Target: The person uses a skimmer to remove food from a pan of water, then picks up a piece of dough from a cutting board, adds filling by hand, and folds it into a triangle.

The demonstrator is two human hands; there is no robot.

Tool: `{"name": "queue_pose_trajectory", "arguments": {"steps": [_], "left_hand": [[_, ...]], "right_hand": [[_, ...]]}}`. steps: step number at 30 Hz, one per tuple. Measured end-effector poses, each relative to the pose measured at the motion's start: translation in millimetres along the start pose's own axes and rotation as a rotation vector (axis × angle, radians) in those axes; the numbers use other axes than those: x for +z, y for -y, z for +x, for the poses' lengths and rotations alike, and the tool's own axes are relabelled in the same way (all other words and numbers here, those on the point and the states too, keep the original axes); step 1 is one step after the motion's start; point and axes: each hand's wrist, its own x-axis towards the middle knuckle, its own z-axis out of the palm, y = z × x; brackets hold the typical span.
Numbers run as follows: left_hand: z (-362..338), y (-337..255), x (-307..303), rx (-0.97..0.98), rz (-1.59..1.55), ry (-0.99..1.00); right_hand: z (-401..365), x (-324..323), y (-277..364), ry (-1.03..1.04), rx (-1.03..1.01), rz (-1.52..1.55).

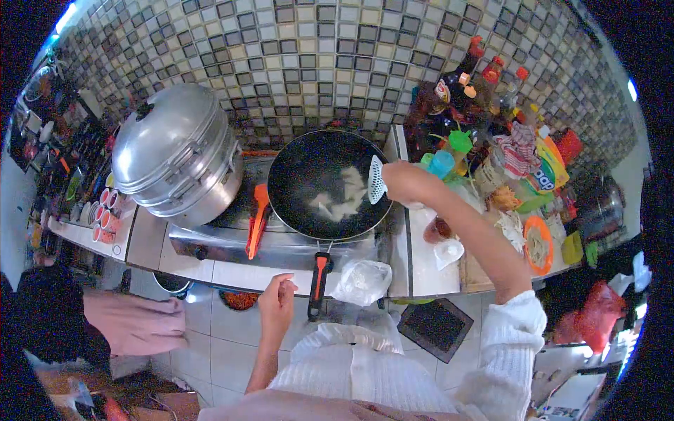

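Note:
My right hand [408, 184] is closed on a slotted turner [377, 180], its perforated metal head upright at the right rim of a black frying pan [295, 203]. Its handle is hidden by the hand. Pale, whitish pieces of food [345, 193] lie in the pan, with a light haze over them. My left hand [279, 293] hangs in front of the counter edge, left of the pan's black and orange handle [319, 281]. Its fingers are curled in, and nothing shows in them.
A large lidded steamer pot [179, 158] stands left of the pan. Orange-handled tongs [258, 221] lie on the stove [210, 245] between them. A plastic bag [361, 283] sits at the counter edge. Sauce bottles [484, 77] and an orange plate [538, 245] crowd the right side.

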Motion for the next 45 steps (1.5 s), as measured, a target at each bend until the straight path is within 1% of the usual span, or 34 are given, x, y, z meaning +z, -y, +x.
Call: {"name": "queue_pose_trajectory", "arguments": {"steps": [2,3,4,6,7,10,11,13,14,16,20,22,23,25,28,32,34,37,41,42,44,45], "left_hand": [[-1.2,2.5,0.1,-0.021,0.002,-0.033],[-1.9,2.5,-0.5,-0.023,0.003,-0.039],[-2.8,2.1,-1.2,-0.022,-0.001,-0.038],[-4.9,3.0,-2.2,-0.023,-0.004,-0.04],[-5.9,4.3,-2.1,-0.035,-0.007,-0.038],[-6.8,3.1,-3.2,-0.049,0.001,-0.041],[-6.6,2.3,-3.6,-0.05,0.01,-0.046],[-5.1,2.8,-6.1,-0.058,0.031,-0.03],[-4.5,3.2,-7.2,-0.065,0.051,-0.015],[-3.1,5.0,-6.9,-0.077,0.046,-0.014],[-1.1,-1.2,-6.2,-0.069,0.043,-0.021],[-1.0,-2.5,-5.3,-0.062,0.038,-0.015],[-0.7,-3.0,-4.8,-0.055,0.033,-0.011],[-0.4,-3.5,-3.7,-0.037,0.039,-0.007],[-0.8,-2.4,-2.1,-0.01,0.051,-0.006],[-1.6,-1.1,-0.3,-0.009,0.055,-0.013],[-1.2,-0.6,-0.2,-0.007,0.051,-0.016],[-1.5,-1.4,0.5,-0.011,0.047,-0.013],[-1.5,-4.3,0.3,-0.046,0.056,0.006],[-1.7,-1.8,1.2,-0.045,0.056,0.004],[-1.8,5.6,3.5,0.0,0.034,-0.019],[-1.6,6.2,3.5,0.006,0.034,-0.023]], "right_hand": [[7.5,-22.3,6.2,0.238,0.038,0.024],[14.5,-25.3,5.6,0.29,0.041,-0.011],[18.5,-28.0,4.4,0.29,0.035,-0.013],[22.4,-31.7,-0.4,0.448,0.167,0.104],[23.9,-32.6,-4.4,0.449,0.165,0.103],[26.7,-32.2,-19.0,0.57,0.217,0.291],[26.8,-31.7,-24.6,0.569,0.217,0.292],[25.1,-31.0,-33.0,0.652,0.181,0.506],[23.5,-29.0,-34.5,0.652,0.182,0.508],[18.3,-25.8,-34.5,0.615,0.204,0.606],[11.0,-19.0,-43.5,0.543,0.214,0.625],[7.9,-16.6,-50.5,0.548,0.253,0.791],[6.0,-15.1,-53.1,0.547,0.255,0.793],[1.3,-12.9,-54.9,0.512,0.326,0.853],[-5.5,-11.6,-56.1,0.47,0.279,0.909],[-11.8,-19.2,-55.6,0.473,0.29,0.865],[-12.8,-22.5,-57.3,0.535,0.244,0.836],[-12.5,-20.9,-54.7,0.554,0.236,0.787],[-6.0,-7.1,-53.7,0.556,0.242,0.777],[-6.5,-6.4,-50.4,0.543,0.216,0.781],[-6.1,-0.7,-46.4,0.525,0.187,0.78],[-3.3,8.6,-46.1,0.497,0.163,0.836]]}}
